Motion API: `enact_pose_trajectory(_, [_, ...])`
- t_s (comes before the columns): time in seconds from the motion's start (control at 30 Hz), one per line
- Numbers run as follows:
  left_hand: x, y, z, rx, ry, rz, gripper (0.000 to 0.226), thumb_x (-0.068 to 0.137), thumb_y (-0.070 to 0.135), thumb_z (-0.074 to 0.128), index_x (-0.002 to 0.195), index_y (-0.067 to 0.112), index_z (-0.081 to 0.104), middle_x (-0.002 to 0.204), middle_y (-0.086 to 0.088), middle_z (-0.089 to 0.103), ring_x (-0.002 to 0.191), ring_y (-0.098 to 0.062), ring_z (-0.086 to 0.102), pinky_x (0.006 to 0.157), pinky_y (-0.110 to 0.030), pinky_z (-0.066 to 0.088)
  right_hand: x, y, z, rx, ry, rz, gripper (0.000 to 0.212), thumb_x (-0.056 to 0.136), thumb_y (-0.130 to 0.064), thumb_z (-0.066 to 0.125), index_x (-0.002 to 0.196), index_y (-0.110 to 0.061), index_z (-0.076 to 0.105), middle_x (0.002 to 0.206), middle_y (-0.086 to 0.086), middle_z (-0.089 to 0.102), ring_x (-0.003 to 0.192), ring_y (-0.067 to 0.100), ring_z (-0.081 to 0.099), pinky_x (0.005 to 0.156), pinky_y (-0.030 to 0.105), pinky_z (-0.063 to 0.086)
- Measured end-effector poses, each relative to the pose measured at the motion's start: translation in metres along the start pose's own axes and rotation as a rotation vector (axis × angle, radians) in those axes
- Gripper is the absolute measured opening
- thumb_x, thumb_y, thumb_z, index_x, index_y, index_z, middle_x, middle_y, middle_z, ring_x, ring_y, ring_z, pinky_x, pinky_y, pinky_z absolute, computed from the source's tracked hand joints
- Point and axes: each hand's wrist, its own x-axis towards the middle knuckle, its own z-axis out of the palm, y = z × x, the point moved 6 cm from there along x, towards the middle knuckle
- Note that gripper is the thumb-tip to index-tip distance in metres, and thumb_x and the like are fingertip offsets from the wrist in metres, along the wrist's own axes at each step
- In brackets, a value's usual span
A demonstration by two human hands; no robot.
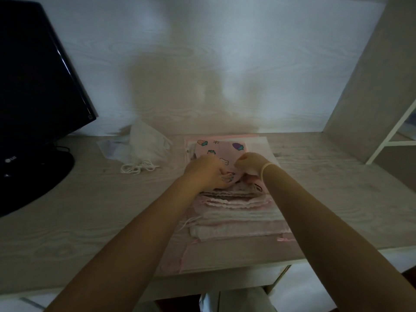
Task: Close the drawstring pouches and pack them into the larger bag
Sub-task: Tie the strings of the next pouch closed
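Note:
A pink pouch (221, 149) printed with small cartoon figures lies on top of a stack of pale pink and white drawstring pouches (236, 218) in the middle of the desk. My left hand (206, 173) pinches the pouch's near edge and its cord. My right hand (251, 164), a band on its wrist, grips the same gathered edge from the right. A white fabric bag (147, 146) with a coiled white cord (138, 167) lies crumpled to the left of the stack.
A black monitor (33, 75) on its stand fills the left side of the desk. A shelf upright (369, 82) rises at the right. The desk's front edge (225, 275) runs just below the stack, a pink cord hanging near it.

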Motion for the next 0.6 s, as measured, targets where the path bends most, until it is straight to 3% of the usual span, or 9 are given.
enact_pose_trajectory(0.1, [0.006,-0.007,0.006,-0.035,-0.008,-0.036,0.04,0.084,0.055,0.063,0.077,0.017,0.074,0.075,0.0,0.064,0.07,-0.021,0.06,0.06,-0.028,0.045,0.009,-0.012,0.0,0.05,-0.028,-0.002,0.03,0.093,-0.014,0.057,0.12,-0.002,0.06,0.113,0.019,0.066,0.087,0.029,0.069,0.07,0.036,0.06])
enact_pose_trajectory(0.17, [0.005,-0.02,-0.001,-0.129,0.079,-0.065,0.037,0.085,0.045,0.065,0.066,0.013,0.062,0.066,-0.002,0.057,0.062,-0.021,0.054,0.055,-0.026,0.038,0.013,-0.029,-0.003,0.129,0.025,-0.058,0.03,0.092,-0.012,0.057,0.119,0.001,0.06,0.115,0.021,0.065,0.09,0.03,0.069,0.069,0.035,0.06])
enact_pose_trajectory(0.23, [-0.001,-0.039,-0.012,-0.297,0.198,-0.125,0.031,0.089,0.033,0.064,0.064,0.018,0.054,0.064,0.002,0.056,0.059,-0.016,0.055,0.052,-0.024,0.036,0.014,-0.056,0.002,0.243,0.04,-0.137,0.031,0.094,-0.013,0.053,0.121,0.001,0.059,0.119,0.021,0.064,0.097,0.032,0.067,0.08,0.04,0.058])
enact_pose_trajectory(0.3, [-0.01,-0.063,-0.025,-0.462,0.377,-0.237,0.03,0.091,0.026,0.061,0.065,0.023,0.047,0.063,0.003,0.055,0.052,-0.009,0.052,0.046,-0.022,0.035,0.006,-0.096,0.011,0.361,0.043,-0.257,0.035,0.094,-0.014,0.052,0.127,-0.006,0.059,0.127,0.017,0.061,0.108,0.029,0.063,0.093,0.043,0.054])
enact_pose_trajectory(0.4, [-0.03,-0.119,-0.034,-0.881,0.734,-0.494,0.018,0.095,0.021,0.055,0.08,0.011,0.055,0.072,-0.01,0.067,0.046,-0.011,0.06,0.042,-0.024,0.048,-0.023,-0.166,0.035,0.412,-0.051,-0.528,0.046,0.095,-0.016,0.051,0.141,-0.019,0.048,0.145,0.003,0.047,0.131,0.02,0.045,0.109,0.037,0.038])
enact_pose_trajectory(0.5, [-0.047,-0.16,-0.03,-1.309,0.992,-0.686,0.021,0.099,0.017,0.052,0.1,-0.004,0.056,0.082,-0.016,0.069,0.048,-0.013,0.064,0.048,-0.026,0.055,-0.05,-0.199,0.059,0.288,-0.186,-0.7,0.051,0.098,-0.019,0.051,0.146,-0.03,0.038,0.151,-0.003,0.037,0.133,0.013,0.038,0.097,0.025,0.035])
enact_pose_trajectory(0.6, [-0.05,-0.177,-0.021,-1.456,1.001,-0.729,0.018,0.095,0.017,0.06,0.101,0.0,0.06,0.087,-0.012,0.068,0.044,-0.01,0.064,0.048,-0.026,0.056,-0.048,-0.192,0.063,0.237,-0.139,-0.708,0.044,0.095,-0.019,0.054,0.139,-0.027,0.049,0.142,-0.002,0.048,0.127,0.012,0.045,0.093,0.025,0.037])
